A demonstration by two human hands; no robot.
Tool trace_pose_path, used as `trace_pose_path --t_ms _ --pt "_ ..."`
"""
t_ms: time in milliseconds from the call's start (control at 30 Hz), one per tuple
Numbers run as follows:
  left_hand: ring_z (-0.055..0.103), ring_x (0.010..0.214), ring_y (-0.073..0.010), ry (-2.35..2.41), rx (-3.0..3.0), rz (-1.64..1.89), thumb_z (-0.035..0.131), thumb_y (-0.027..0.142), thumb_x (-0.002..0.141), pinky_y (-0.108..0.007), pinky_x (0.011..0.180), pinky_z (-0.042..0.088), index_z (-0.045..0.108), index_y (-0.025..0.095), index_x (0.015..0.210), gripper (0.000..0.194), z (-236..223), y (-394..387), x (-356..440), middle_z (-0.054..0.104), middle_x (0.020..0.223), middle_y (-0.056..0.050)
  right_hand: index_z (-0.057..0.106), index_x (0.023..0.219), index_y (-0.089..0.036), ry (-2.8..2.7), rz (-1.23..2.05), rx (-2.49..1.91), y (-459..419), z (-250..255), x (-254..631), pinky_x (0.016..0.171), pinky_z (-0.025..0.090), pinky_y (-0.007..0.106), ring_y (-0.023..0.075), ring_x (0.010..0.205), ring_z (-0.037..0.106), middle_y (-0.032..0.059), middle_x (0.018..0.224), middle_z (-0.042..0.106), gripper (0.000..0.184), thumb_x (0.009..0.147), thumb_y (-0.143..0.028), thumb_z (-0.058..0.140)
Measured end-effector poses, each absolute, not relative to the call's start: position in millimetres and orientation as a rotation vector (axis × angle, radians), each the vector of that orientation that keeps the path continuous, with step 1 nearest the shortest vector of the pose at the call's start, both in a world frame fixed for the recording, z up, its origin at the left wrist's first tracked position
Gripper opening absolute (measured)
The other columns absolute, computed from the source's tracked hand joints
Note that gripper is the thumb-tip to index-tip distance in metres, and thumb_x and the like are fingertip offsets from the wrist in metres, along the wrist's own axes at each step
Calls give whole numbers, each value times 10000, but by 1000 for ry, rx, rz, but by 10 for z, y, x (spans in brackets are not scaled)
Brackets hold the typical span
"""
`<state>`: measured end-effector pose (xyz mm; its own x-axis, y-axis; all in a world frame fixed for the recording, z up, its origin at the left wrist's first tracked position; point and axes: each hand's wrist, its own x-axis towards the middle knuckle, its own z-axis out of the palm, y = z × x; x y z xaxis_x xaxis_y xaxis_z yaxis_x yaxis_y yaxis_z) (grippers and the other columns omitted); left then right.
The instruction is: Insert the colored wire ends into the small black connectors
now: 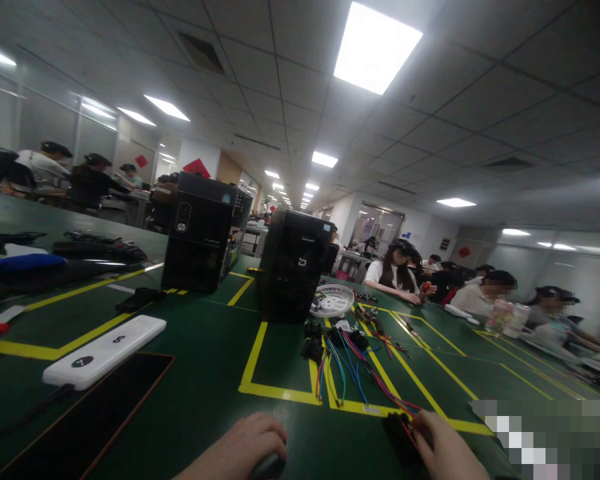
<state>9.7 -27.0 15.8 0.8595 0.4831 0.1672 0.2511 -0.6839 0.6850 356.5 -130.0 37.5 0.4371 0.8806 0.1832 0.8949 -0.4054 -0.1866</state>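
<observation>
My left hand (243, 445) is at the bottom centre, fingers curled round a dark, rounded object (269, 467) whose kind I cannot make out; the frame edge cuts it off. Further right, my right hand (443, 440) pinches a black component with wires (401, 437), low over the green table. Red and blue wires (380, 381) run from it up toward a loose bunch of coloured wires (337, 363) with black connectors (313, 343) inside the yellow tape lines.
Two black computer towers (197, 233) (295, 267) stand ahead. A white round basket-like part (333, 301) sits beside the right one. At left lie a white power strip (107, 350), a dark flat panel (90, 413) and black cables (105, 248). A co-worker (397, 270) sits across the table.
</observation>
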Motion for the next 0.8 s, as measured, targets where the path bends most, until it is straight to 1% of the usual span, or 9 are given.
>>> trace_pose_path --t_ms 167,367,467,567,800 --pt "502 1126 -231 547 2315 485 643 111 787 -334 989 363 628 277 1048 310 120 -281 90 581 1203 -5 618 802 -235 -1573 -83 -2394 -1289 277 3664 775 461 304 213 879 647 62 909 680 258 862 -193 370" --pt "497 1135 -237 539 2312 476 639 120 781 -348 990 366 626 277 1038 301 126 -276 91 573 1218 -5 622 820 -199 -1635 -23 -2327 -1253 273 3627 796 456 312 217 890 635 96 933 652 233 838 -164 392" --pt "492 1139 -231 546 2296 479 625 118 786 -347 1000 356 620 293 1034 304 134 -289 80 572 1213 13 604 810 -184 -1681 -12 -2270 -1213 299 3456 806 450 313 212 883 628 101 931 636 227 843 -139 385" --pt "482 1149 -231 563 2299 473 632 123 784 -345 1008 347 617 303 1041 314 127 -299 73 565 1223 19 584 794 -184 -1757 7 -2182 -1176 304 3188 778 452 294 195 849 621 83 897 621 226 841 -111 375" --pt "490 1129 -236 555 2275 463 661 164 786 -329 1005 353 608 300 1116 361 206 -337 85 574 1210 -9 581 831 -201 -2036 58 -1883 -1102 259 2581 730 452 218 148 814 611 47 902 599 239 821 -65 384"
